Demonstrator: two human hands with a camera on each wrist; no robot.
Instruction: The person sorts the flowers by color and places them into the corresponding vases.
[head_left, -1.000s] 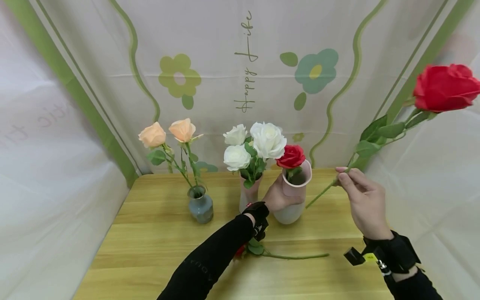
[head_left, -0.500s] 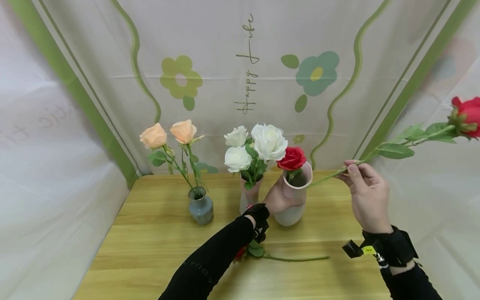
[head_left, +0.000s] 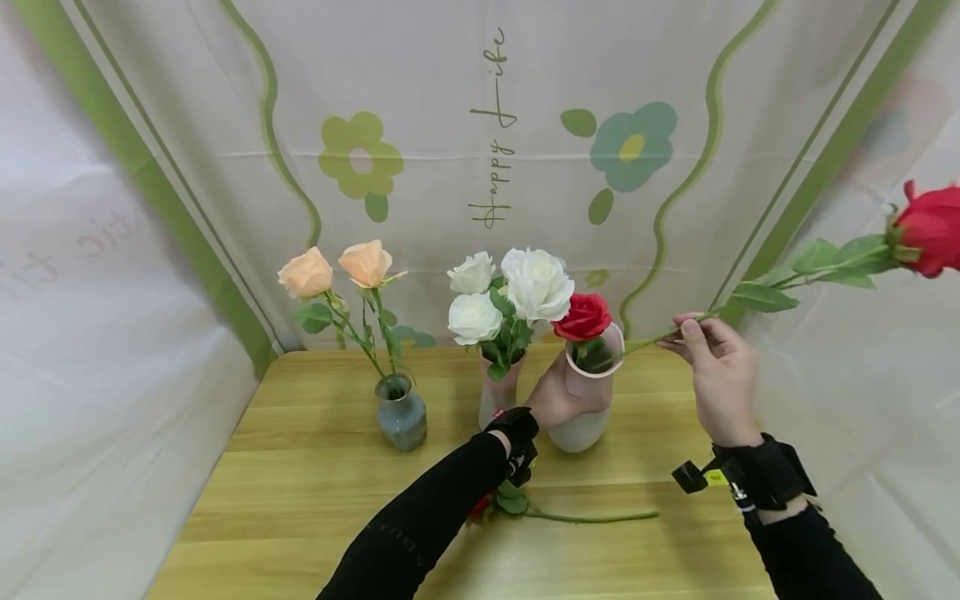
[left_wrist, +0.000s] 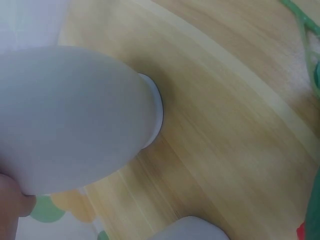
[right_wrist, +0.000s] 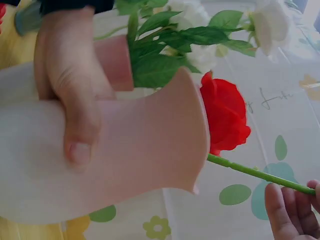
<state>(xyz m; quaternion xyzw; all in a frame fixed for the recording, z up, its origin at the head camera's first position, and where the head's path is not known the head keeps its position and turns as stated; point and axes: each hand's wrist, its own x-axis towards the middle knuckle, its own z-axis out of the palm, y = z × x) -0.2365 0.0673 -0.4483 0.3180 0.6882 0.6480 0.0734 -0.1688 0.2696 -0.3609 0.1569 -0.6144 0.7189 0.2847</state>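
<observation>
My left hand (head_left: 558, 396) grips the pink-and-white vase (head_left: 579, 433) around its middle, thumb across the front. One red rose (head_left: 583, 317) stands in that vase. With thumb and fingertips, my right hand (head_left: 723, 383) pinches the stem of a second red rose (head_left: 933, 229), whose bloom points out to the right. That stem's lower end is in the vase's mouth in the head view; the right wrist view shows the stem (right_wrist: 260, 175) reaching the rim. A third red rose (head_left: 592, 517) lies on the table, its bloom mostly hidden by my left sleeve.
Just left of the gripped vase stands a slimmer pink-and-white vase (head_left: 491, 400) with white roses (head_left: 537, 283). Farther left, a small blue-grey vase (head_left: 402, 421) holds two peach roses (head_left: 365, 262). Behind the wooden table (head_left: 300, 500) hangs a printed cloth (head_left: 435, 83).
My right hand has tilted the rose from raised to nearly level and moved left, bringing the stem end up into the vase's mouth. My left hand stays on the vase.
</observation>
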